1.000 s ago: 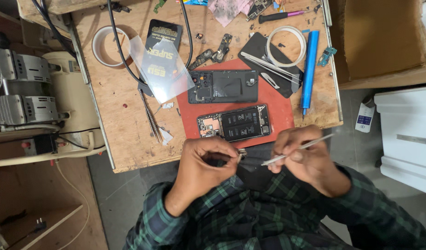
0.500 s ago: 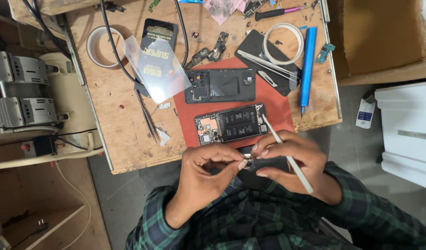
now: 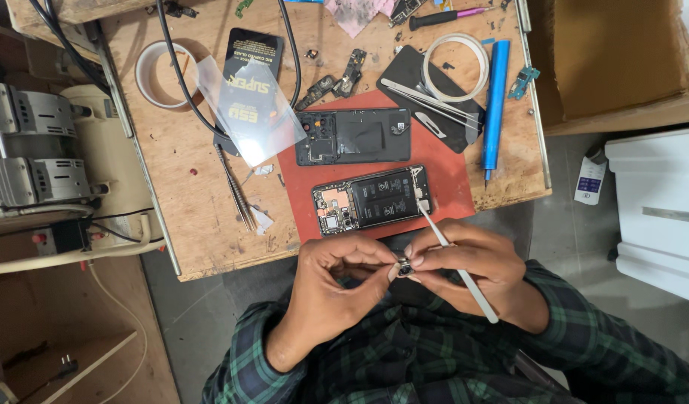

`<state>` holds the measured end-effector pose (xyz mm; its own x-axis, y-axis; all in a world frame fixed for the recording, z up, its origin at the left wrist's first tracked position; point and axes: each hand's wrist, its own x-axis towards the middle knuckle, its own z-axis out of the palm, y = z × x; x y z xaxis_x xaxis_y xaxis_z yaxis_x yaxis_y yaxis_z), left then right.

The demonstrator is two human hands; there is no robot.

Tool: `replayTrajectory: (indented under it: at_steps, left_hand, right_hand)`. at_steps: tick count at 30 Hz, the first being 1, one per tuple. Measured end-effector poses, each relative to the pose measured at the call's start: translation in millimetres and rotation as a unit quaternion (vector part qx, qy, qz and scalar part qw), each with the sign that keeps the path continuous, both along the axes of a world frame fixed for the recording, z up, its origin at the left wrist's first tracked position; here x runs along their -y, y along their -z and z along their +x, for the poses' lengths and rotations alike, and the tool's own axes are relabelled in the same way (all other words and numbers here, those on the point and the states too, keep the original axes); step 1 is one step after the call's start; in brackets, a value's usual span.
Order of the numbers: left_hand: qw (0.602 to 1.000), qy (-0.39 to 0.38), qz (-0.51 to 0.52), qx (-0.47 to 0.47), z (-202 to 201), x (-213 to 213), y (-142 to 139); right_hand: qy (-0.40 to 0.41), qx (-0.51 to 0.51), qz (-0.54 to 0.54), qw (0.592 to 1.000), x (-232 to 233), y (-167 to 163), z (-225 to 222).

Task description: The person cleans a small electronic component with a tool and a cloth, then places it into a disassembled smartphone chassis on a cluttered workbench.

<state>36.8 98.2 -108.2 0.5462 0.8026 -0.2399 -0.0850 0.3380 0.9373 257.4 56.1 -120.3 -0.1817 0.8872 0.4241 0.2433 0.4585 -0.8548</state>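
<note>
Worn wooden surface (image 3: 187,202), red mat (image 3: 449,168) at centre. Opened phone (image 3: 372,200) on mat, back cover (image 3: 353,137) at 12 o'clock of it. Left hand (image 3: 335,288) and right hand (image 3: 475,269) pinching small dark part (image 3: 405,267) together at 6 o'clock; right grip also closed around white stylus (image 3: 456,262).

Wooden workbench (image 3: 194,217) bearing red mat (image 3: 453,176), tape roll (image 3: 161,73), tweezers (image 3: 236,187)

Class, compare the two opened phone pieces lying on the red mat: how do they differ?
The upper phone piece looks mostly black and hollow; the lower phone piece shows a battery and circuit boards. The lower one lies tilted and nearer the hands, the upper one straighter. Both rest flat on the red mat.
</note>
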Motion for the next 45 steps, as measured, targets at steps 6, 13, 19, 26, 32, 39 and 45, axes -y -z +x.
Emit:
replayTrajectory:
  at_steps: [6,13,19,26,32,39,45]
  left_hand:
    - [1.000,0.007,-0.007,0.004,-1.2,0.1,0.7]
    - [1.000,0.018,-0.003,0.003,-1.6,1.2,-1.6]
    - [0.999,0.027,0.021,0.002,1.4,1.2,-3.8]
    - [0.998,-0.003,0.062,-0.019,4.6,2.6,-1.2]
    - [0.994,-0.029,0.098,-0.041,5.4,-0.3,3.0]
    - [0.992,-0.069,0.103,-0.028,5.2,0.2,5.6]
    - [0.992,-0.082,0.091,-0.017,2.8,0.0,5.6]
  right_hand:
    - [-0.011,0.010,-0.017,1.000,0.5,-1.1,-0.2]
    - [-0.013,0.008,-0.051,0.999,0.4,-4.7,4.5]
    - [-0.014,0.003,-0.054,0.998,-0.4,-5.2,8.3]
    - [-0.005,0.001,-0.049,0.999,-2.1,-4.3,9.2]
    - [0.025,-0.051,-0.044,0.997,2.0,8.9,29.3]
    - [0.001,-0.169,-0.080,0.982,19.9,9.2,30.3]
    - [-0.093,-0.015,0.000,0.996,5.9,1.6,33.8]
